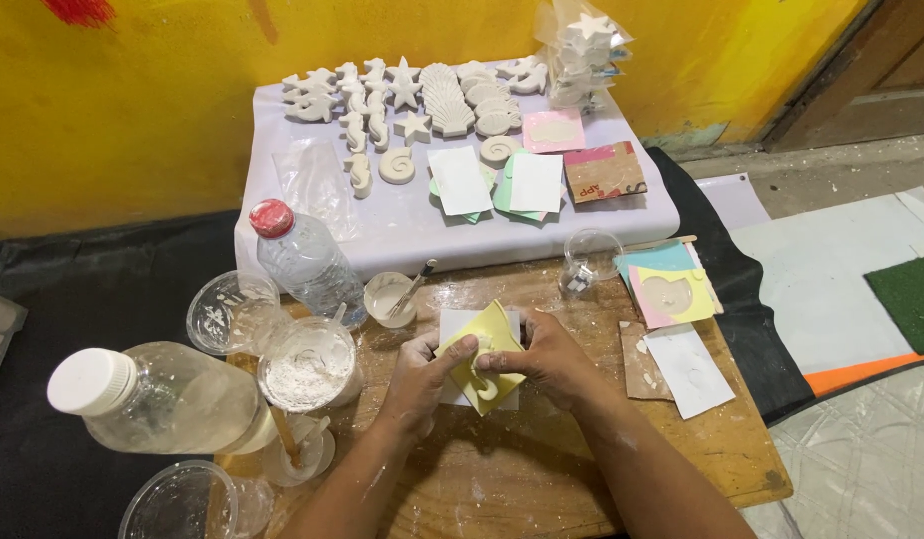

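My left hand (420, 371) and my right hand (550, 354) both grip a yellow flexible mould (485, 344) over a white card on the wooden board (542, 459). A white seahorse-shaped plaster piece (487, 384) shows in the mould between my thumbs. The mould is bent upward at its top edge.
Behind stands a low white table (402, 225) with several plaster seahorses, shells and stars (422, 100) and coloured cards (537, 185). Two plastic bottles (307, 262) (157, 399), a cup of white powder (307, 364), a small cup with a stirrer (390, 297) and more moulds (671, 289) surround my hands.
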